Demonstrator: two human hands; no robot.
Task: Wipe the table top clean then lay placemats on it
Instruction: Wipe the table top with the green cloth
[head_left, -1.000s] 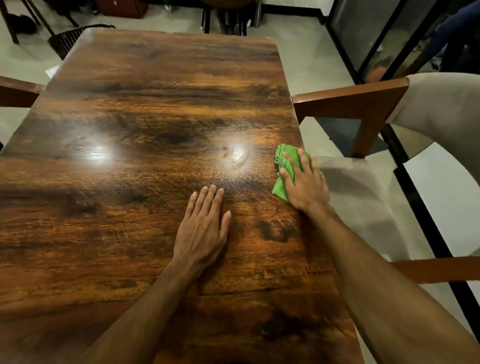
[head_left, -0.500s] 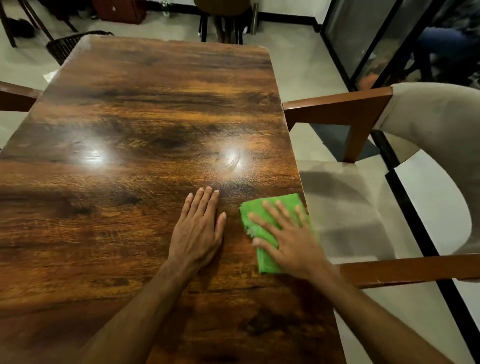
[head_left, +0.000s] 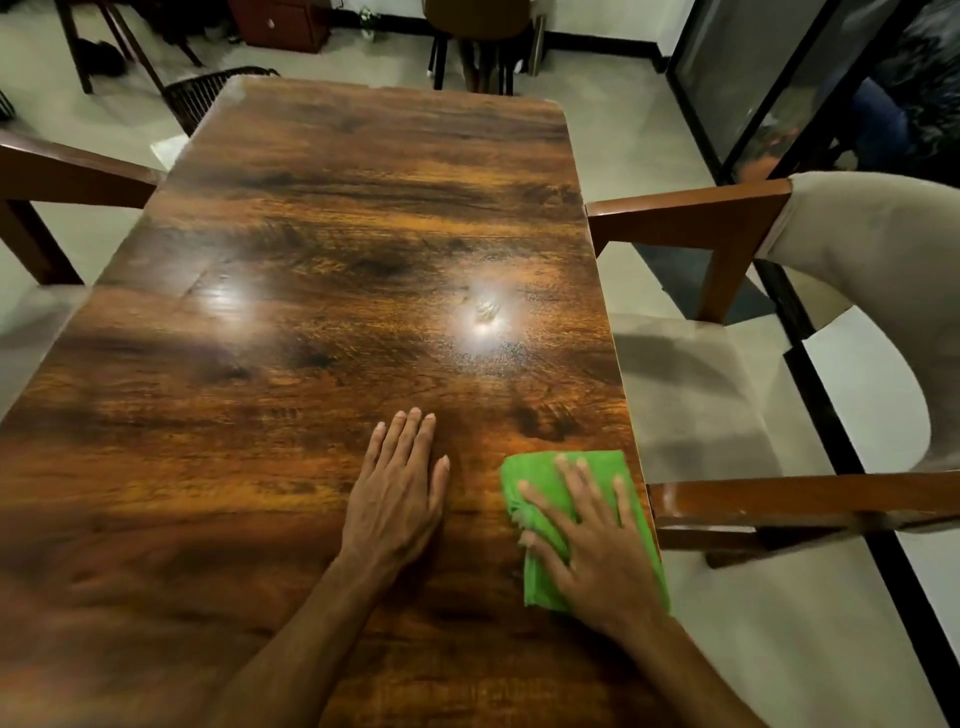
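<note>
Cloth (head_left: 540, 470), green, folded, lies at the near right edge of the table (head_left: 322, 249). Right hand (head_left: 592, 551) presses it flat, fingers spread and straight. Left hand (head_left: 397, 493) rests flat on bare wood, fingers straight, holding nothing. Wiping looks underway; a smear (head_left: 485, 319) sits under the glare mid-table. No placemats visible. Armchair (head_left: 779, 332) stands close on the right; nothing blocks the top.

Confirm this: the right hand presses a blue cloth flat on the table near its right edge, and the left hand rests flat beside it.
Wrong on one count: the cloth is green, not blue, as the head view shows. The right hand does press it flat on the table near its right edge, and the left hand rests flat beside it.
</note>
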